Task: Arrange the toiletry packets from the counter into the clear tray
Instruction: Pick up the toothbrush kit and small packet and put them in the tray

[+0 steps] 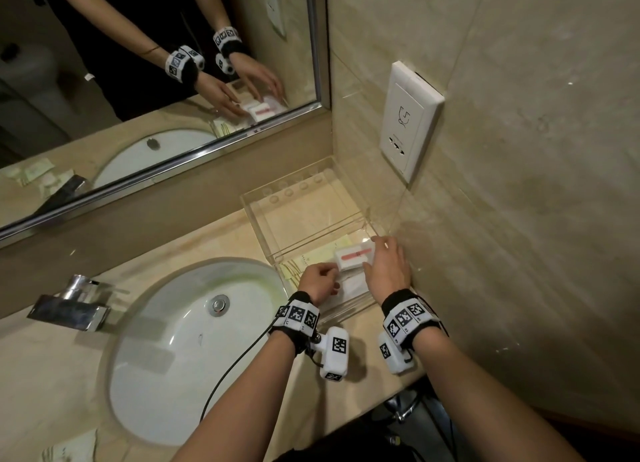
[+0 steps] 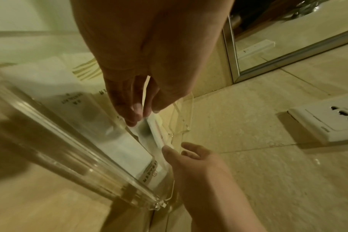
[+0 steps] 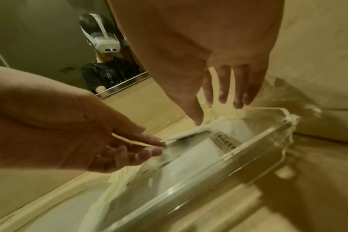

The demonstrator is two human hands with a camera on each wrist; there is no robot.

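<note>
1. While both hands work inside the clear tray [image 1: 263,219], the main risk, as I judge it, is the white packet with the red stripe [image 1: 353,255] slipping off the pile: it lies loosely on other flat packets [image 1: 320,255] and a nudge would skew the stack.
2. Second risk: pressing on the near tray wall could slide the tray along the table [image 1: 214,231].
3. Left hand [image 1: 320,283]: fingers [image 2: 136,108] narrow, pinching the left edge of the striped packet.
4. Right hand [image 1: 386,266]: fingers [image 3: 221,95] straight and relaxed, lying against the packet's right end beside the tray's far right corner, gripping nothing.
5. Striped packet sits between the two hands, in the tray's near compartment.
6. More packets [image 1: 69,453] lie on the table near the sink [image 1: 166,337], well apart from the tray.
</note>
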